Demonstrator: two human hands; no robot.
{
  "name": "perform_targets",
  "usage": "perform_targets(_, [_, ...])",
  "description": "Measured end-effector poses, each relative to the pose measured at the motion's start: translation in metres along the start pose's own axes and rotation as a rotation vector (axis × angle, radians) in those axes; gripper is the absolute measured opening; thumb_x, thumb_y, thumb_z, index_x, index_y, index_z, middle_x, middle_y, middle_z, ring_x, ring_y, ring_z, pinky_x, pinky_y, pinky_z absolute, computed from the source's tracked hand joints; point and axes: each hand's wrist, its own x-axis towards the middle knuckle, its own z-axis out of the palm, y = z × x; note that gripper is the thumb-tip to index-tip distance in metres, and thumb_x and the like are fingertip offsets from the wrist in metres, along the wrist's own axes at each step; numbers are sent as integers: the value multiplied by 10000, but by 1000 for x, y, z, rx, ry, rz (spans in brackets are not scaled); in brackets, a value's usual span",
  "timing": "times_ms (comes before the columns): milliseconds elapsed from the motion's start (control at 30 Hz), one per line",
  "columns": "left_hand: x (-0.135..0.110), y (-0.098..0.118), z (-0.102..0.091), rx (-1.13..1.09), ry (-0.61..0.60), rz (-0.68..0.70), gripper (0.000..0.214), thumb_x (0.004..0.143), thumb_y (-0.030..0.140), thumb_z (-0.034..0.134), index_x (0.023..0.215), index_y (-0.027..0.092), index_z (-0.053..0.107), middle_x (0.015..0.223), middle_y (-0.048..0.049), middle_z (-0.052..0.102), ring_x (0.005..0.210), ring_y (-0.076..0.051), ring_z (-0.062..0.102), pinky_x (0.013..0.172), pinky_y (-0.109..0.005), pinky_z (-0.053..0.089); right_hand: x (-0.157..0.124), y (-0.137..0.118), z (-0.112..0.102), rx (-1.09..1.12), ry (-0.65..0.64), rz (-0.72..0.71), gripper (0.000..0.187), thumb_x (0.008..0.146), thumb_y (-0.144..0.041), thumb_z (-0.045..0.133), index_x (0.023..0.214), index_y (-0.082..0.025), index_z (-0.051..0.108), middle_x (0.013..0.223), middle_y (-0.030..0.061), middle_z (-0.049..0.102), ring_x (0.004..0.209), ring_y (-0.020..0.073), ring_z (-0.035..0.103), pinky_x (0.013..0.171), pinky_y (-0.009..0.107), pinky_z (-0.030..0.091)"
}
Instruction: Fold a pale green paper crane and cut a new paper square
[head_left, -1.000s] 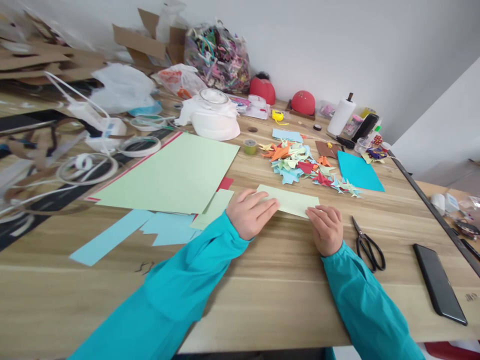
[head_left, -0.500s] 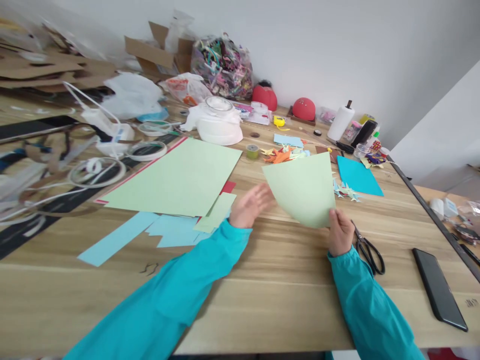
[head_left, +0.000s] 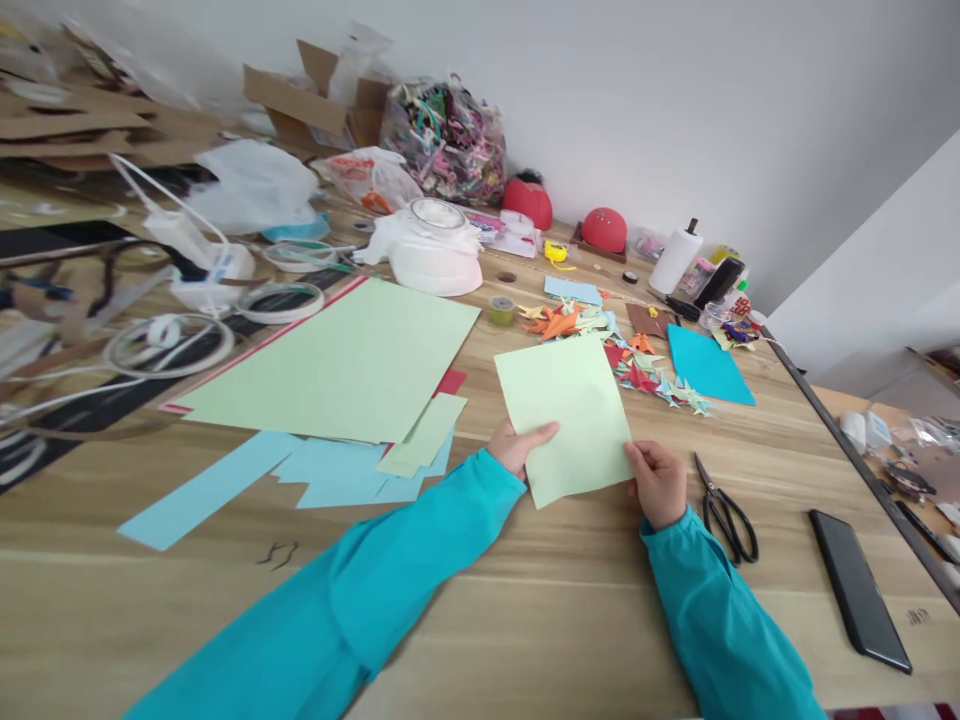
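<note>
A light green paper square [head_left: 564, 415] is held just above the wooden table [head_left: 525, 600], unfolded and tilted toward me. My left hand [head_left: 519, 445] pinches its near left edge with the thumb on top. My right hand [head_left: 658, 482] grips its near right corner. Both arms wear teal sleeves. Beyond the square lies a pile of small folded paper figures [head_left: 600, 340] in orange, red, blue and green.
Black scissors [head_left: 726, 507] lie just right of my right hand, with a black phone [head_left: 855, 588] farther right. A large green sheet [head_left: 337, 365] and blue paper scraps [head_left: 285, 475] lie to the left. A blue sheet [head_left: 705, 365], tape rolls and clutter fill the back.
The green paper lay folded flat under both hands. It was then lifted and opened out, and now both hands hold it as a full square.
</note>
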Motion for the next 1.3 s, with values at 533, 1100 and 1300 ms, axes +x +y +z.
perform_targets(533, [0,12,-5,-145,-210,-90,484,444,264,820,880,112,672,911,-120,703,859,-307,652,827,-439,512,-13,0,3,43,-98,-9,332,723,-458,618,833,-145,616,567,-10,600,340,90,487,325,216,385])
perform_targets(1100, [22,4,-14,21,81,16,497,421,306,835,856,123,677,948,-138,692,969,-323,617,896,-451,485,-39,64,-123,-838,428,-263,326,754,-403,536,890,-125,636,848,153,635,818,283,585,742,460,466])
perform_targets(1300, [27,0,-18,88,98,41,535,450,358,819,908,123,671,1037,-153,662,1014,-329,594,909,-462,476,-56,79,-124,-832,344,-289,305,761,-391,543,893,-140,656,817,138,633,741,259,583,679,429,478])
